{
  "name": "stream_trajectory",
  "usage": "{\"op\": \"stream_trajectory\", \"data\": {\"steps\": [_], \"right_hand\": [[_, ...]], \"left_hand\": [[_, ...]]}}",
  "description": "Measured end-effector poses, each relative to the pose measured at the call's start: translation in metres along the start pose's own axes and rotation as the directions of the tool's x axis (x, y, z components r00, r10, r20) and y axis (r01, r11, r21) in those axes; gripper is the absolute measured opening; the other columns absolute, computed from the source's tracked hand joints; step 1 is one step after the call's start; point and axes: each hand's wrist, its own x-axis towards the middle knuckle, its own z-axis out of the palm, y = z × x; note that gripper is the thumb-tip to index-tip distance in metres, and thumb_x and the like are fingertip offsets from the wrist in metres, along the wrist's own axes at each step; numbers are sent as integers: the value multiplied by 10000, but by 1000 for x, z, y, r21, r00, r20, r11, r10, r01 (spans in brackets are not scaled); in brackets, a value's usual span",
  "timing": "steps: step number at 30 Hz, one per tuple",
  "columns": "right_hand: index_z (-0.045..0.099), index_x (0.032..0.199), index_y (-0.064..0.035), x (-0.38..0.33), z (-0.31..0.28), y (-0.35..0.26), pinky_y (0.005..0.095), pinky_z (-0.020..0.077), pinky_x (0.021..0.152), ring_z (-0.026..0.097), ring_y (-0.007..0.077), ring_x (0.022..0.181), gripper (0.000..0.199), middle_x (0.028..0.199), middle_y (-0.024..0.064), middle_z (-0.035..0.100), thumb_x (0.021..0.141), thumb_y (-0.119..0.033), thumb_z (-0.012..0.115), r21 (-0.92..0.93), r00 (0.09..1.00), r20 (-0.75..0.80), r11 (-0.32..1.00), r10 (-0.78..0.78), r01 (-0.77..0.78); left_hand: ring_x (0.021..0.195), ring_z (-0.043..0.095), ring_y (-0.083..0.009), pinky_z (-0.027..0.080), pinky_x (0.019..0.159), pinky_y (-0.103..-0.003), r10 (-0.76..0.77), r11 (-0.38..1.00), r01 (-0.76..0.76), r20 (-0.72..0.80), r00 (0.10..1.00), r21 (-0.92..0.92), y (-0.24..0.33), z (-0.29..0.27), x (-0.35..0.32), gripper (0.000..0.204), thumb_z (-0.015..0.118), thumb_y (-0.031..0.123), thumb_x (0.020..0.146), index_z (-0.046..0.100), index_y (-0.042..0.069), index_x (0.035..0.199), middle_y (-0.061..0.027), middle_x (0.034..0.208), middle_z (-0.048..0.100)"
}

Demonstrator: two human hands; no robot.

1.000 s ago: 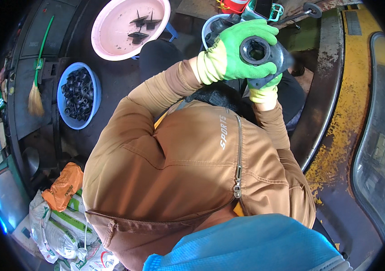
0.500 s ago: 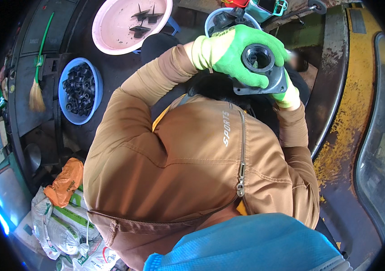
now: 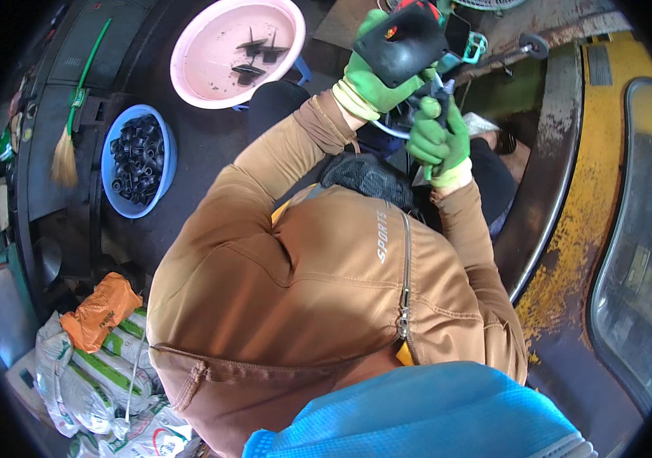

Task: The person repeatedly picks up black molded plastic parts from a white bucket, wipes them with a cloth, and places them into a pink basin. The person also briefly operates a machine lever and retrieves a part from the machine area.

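Note:
At the upper middle, my left hand (image 3: 375, 85), in a green glove, is closed around a black plastic flanged part (image 3: 404, 47). The part is tilted, and a smooth dark face with a small red-orange spot shows. Just below and to the right, my gloved right hand (image 3: 436, 141) is closed in a fist on a dark-handled tool (image 3: 443, 99) with a grey tip. The tip points up toward the part; whether it touches cannot be made out. Behind my hands lies a pale-rimmed basin (image 3: 389, 131), mostly hidden.
A pink basin (image 3: 188, 72) holds a few dark pieces on the left. Below it, a blue basin (image 3: 171, 164) contains several black fittings. A broom (image 3: 64, 162), sacks (image 3: 89, 374) and an orange bag (image 3: 102, 311) lie farther left. A worn yellow machine (image 3: 570, 252) stands at the right.
My left hand has lifted the black part up and away and turned it over. My right hand has let go of the part and now grips the tool.

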Motion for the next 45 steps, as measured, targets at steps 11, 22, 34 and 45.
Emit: {"op": "stream_trajectory", "data": {"steps": [11,22,34,45], "right_hand": [[566,972,-100,-21,-89,-50,208,258,403,350,73,458,366,653,-38,453,1004,-439,431,-366,770,-580,929,-267,46],[586,1032,-95,-38,-100,-38,209,262,418,322,60,481,334,647,-55,395,993,-408,477,-412,591,-754,907,-287,-86],[561,927,-143,-44,-85,-49,195,324,392,417,63,473,276,665,-50,503,1013,-375,438,-392,628,-756,896,-185,-208],[543,1217,-136,-64,-113,-59,275,486,596,551,159,694,301,884,47,585,922,-85,569,-473,680,-625,879,-384,62]], "left_hand": [[805,586,-246,463,634,-359,-531,-723,65,613,585,-687,-36,-9,-33,283,478,341,946,568,100,1064,-95,962,624],[654,571,-235,459,551,-345,-792,304,404,7,610,-863,-112,-146,-139,171,571,241,893,594,120,1012,-66,867,614],[1048,613,-238,475,906,-352,-745,519,277,-586,-319,-809,-242,-352,-402,366,675,210,804,609,88,1142,-121,1112,662],[1164,537,-394,435,995,-499,-906,182,417,13,424,-891,-252,-260,-133,320,577,205,919,581,77,1212,-129,1313,541]]}}
